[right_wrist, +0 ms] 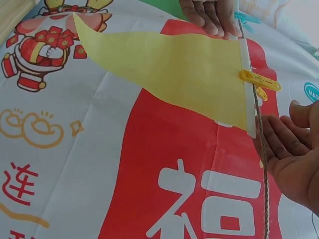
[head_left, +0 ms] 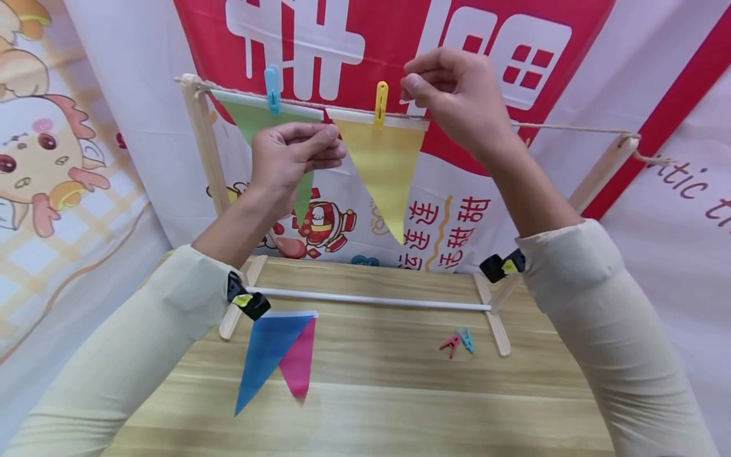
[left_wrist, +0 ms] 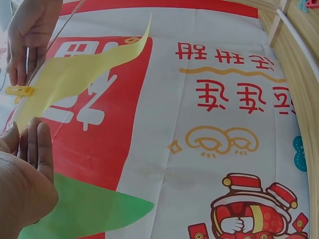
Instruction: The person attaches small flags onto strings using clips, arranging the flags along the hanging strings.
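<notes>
A yellow pennant [head_left: 384,168] with a white top strip hangs from a twine line [head_left: 548,127], clipped by a yellow clothespin [head_left: 381,105]. To its left a green pennant [head_left: 251,117] hangs under a blue clothespin [head_left: 273,90]. My left hand [head_left: 294,152], fingers loosely bent, is at the yellow pennant's upper left edge and partly covers the green one. In the left wrist view the left hand's fingers [left_wrist: 37,149] are close to that pennant's corner. My right hand [head_left: 454,95] is raised just right of the yellow clothespin, its bent fingers holding nothing; the right wrist view shows the right hand [right_wrist: 294,149] beside the twine.
Wooden posts [head_left: 205,146] hold the twine at both ends, joined low by a white rod [head_left: 371,299]. On the wooden table [head_left: 400,406] lie a blue pennant [head_left: 268,355] overlapping a pink pennant [head_left: 299,365], plus a red clothespin [head_left: 450,344] and another blue clothespin [head_left: 466,340]. Printed cloth hangs behind.
</notes>
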Tool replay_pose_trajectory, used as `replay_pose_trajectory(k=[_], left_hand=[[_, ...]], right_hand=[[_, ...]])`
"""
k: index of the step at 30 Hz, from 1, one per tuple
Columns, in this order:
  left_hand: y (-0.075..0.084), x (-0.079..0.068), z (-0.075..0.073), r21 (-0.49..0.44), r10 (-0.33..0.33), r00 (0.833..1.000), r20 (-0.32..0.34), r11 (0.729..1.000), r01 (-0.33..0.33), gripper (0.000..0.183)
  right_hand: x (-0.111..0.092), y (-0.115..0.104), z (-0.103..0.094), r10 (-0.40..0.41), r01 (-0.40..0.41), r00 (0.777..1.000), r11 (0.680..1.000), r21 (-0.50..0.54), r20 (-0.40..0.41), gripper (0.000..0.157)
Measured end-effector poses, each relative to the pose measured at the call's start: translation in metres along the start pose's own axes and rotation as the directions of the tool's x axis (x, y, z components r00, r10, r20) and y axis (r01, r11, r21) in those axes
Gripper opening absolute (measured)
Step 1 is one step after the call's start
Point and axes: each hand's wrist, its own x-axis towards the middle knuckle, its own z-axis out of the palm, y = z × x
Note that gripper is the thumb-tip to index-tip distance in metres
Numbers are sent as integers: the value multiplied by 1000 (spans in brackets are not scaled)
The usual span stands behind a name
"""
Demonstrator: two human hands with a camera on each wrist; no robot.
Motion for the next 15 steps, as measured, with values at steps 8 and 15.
replay_pose_trajectory(k=[8,15], left_hand=[[-1,-2,-2,7,-9,1000,4,1000,9,22],[-4,-6,-2,20,-22,1000,16,1000,21,23]], right_hand=[[-7,7,-2,-82,87,996,988,127,-47,30],[-17,10,3,-210,218,975,966,135,-74,28]])
